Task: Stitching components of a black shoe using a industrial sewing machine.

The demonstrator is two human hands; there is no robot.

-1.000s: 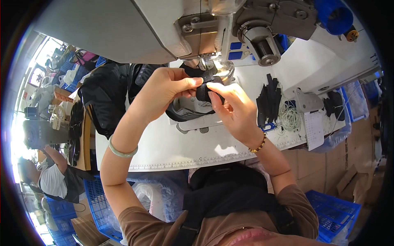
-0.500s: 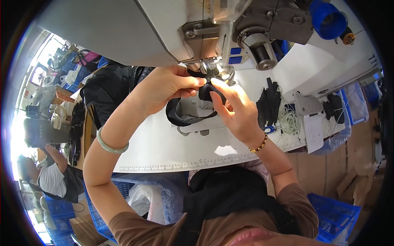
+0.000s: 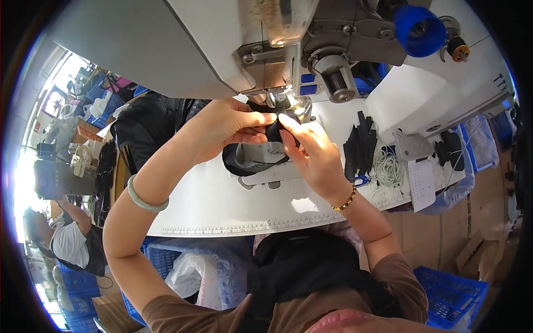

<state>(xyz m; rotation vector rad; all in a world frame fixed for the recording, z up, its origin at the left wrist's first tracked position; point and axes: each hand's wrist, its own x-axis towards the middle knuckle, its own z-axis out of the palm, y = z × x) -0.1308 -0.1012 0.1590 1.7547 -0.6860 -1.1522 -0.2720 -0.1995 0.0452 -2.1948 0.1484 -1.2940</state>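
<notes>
Both hands meet in front of the needle area of a white sewing machine (image 3: 211, 50), pinching a black fabric band (image 3: 239, 164). The thumb and fingers of my left hand (image 3: 230, 125) are closed on the band's upper edge. Beside it, my right hand (image 3: 316, 152) grips the same band with thumb and forefinger, the fingertips of both hands nearly touching. The rest of the band hangs in a curved loop below and left of the fingers, around the machine's pale arm. Where the band passes near the needle is partly hidden by the fingers.
Right of my hands lie black fabric strips (image 3: 360, 143), a tangle of pale cord (image 3: 387, 169) and a blue-handled tool (image 3: 361, 181). Black fabric (image 3: 145, 125) is heaped at left. Blue crates (image 3: 449, 294) stand below; another person (image 3: 72, 238) sits far left.
Both hands still pinch the band, with the fingertips slightly lower and further left in view. The machine has shifted left and down in the picture as the view moved.
</notes>
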